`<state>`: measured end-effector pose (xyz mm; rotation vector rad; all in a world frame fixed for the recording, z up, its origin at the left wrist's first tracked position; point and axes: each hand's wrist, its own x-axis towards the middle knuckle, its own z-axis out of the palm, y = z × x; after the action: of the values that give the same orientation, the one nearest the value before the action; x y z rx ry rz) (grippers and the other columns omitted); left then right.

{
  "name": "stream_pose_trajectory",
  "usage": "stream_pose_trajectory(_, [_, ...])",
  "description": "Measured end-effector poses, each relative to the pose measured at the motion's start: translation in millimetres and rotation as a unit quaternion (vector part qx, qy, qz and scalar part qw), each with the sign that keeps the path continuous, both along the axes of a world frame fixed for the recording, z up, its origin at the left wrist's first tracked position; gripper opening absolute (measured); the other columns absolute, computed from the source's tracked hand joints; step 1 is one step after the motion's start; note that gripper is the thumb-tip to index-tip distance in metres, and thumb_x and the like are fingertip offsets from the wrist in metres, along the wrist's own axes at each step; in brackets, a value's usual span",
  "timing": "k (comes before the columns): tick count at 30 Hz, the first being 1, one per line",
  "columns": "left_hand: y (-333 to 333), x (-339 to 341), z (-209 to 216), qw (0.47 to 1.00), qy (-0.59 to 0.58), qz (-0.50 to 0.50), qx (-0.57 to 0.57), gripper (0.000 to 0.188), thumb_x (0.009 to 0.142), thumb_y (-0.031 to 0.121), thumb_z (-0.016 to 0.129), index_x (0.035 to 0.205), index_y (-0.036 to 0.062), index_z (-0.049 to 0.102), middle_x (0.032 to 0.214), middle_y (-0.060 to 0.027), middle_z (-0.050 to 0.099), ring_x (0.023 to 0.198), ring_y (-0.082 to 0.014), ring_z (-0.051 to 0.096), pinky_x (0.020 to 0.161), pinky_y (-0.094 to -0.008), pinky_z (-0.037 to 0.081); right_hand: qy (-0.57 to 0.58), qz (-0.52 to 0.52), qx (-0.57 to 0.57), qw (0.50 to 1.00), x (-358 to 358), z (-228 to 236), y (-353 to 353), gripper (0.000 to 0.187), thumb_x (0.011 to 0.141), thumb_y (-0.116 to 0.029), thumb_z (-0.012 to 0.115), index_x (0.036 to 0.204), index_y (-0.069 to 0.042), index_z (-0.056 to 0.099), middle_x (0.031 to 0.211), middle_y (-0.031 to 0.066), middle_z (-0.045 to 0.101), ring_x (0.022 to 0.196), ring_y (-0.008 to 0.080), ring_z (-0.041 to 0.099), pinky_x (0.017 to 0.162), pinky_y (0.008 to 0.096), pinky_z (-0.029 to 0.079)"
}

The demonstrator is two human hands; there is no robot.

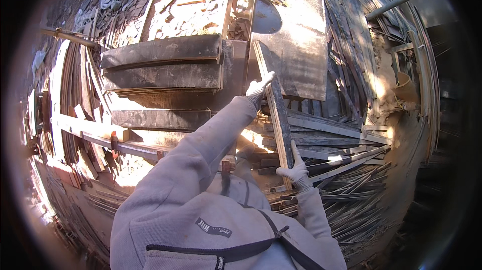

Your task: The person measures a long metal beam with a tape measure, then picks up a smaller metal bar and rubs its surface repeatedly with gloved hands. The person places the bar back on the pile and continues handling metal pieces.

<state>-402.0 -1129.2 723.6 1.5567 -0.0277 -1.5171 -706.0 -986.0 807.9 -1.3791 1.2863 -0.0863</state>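
Head view, plank: between your hands, its near end toward you from the tabletop [304,61], its far end overlapping the tabletop's left side in view; the plank [277,119] points away from you and slightly left.
Left hand: the farther one, nearer the tabletop; your left hand [257,92] grips the plank's left side, underside hidden.
Right hand: farther from the tabletop; your right hand [296,172] clasps near the plank's near end, thumb across it.
Dark boards: the dark boards [163,75] lie left of the tabletop.

Pale grey jacket [175,174], 2 white gloves [298,172].
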Motion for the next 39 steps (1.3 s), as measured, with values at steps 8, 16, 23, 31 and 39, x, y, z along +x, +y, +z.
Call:
stream_pose_trajectory(8, [-22, -12, -24, 0.985, 0.162, 0.039, -0.046, 0.026, 0.096, 0.027, 0.076, 0.11, 0.0052, 0.069, 0.093, -0.012, 0.071, 0.083, -0.0266, 0.069, 0.075, -0.0455, 0.058, 0.007, -0.026, 0.024, 0.999, 2, 0, 11, 0.137, 0.06, -0.017, 0.095, 0.174, -0.02, 0.02, 0.164, 0.0155, 0.049, 0.147, 0.0273, 0.049, 0.124, 0.0359, 0.038])
stream_pose_trajectory(16, [-28, -5, -35, 0.962, 0.247, 0.105, -0.06, 0.03, 0.099, 0.032, 0.074, 0.111, 0.0041, 0.073, 0.095, -0.0113, 0.075, 0.085, -0.0274, 0.073, 0.078, -0.0462, 0.059, 0.236, 0.081, -0.072, 0.966, 22, 17, -8, 0.131, 0.066, -0.029, 0.09, 0.174, -0.033, 0.015, 0.151, 0.0228, 0.052, 0.135, 0.039, 0.058, 0.115, 0.0448, 0.048])
stream_pose_trajectory(23, [-58, 26, -17, 0.978, -0.148, -0.123, 0.084, 0.06, 0.098, 0.05, 0.07, 0.124, -0.0042, 0.073, 0.112, -0.0202, 0.079, 0.105, -0.0328, 0.076, 0.09, -0.0447, 0.056, 0.442, 0.165, -0.105, 0.875, 51, 26, -44, 0.123, 0.076, -0.045, 0.083, 0.172, -0.048, 0.007, 0.131, 0.0193, 0.05, 0.119, 0.0388, 0.06, 0.103, 0.0495, 0.053])
stream_pose_trajectory(31, [-87, 37, -1, 0.988, -0.115, -0.058, 0.09, 0.058, 0.095, 0.046, 0.07, 0.124, -0.0044, 0.071, 0.114, -0.0195, 0.078, 0.103, -0.0329, 0.076, 0.092, -0.0445, 0.056, 0.43, 0.158, -0.112, 0.882, 66, 15, -65, 0.122, 0.075, -0.046, 0.082, 0.172, -0.046, 0.008, 0.128, 0.0204, 0.051, 0.114, 0.039, 0.062, 0.1, 0.0484, 0.054])
stream_pose_trajectory(39, [-95, 41, 13, 0.998, -0.024, 0.006, 0.061, 0.056, 0.098, 0.04, 0.074, 0.128, -0.0066, 0.069, 0.115, -0.0173, 0.078, 0.101, -0.0285, 0.075, 0.091, -0.0422, 0.057, 0.421, 0.148, -0.115, 0.887, 80, 13, -71, 0.122, 0.075, -0.046, 0.082, 0.173, -0.045, 0.009, 0.128, 0.0204, 0.052, 0.117, 0.0394, 0.061, 0.1, 0.0488, 0.054])
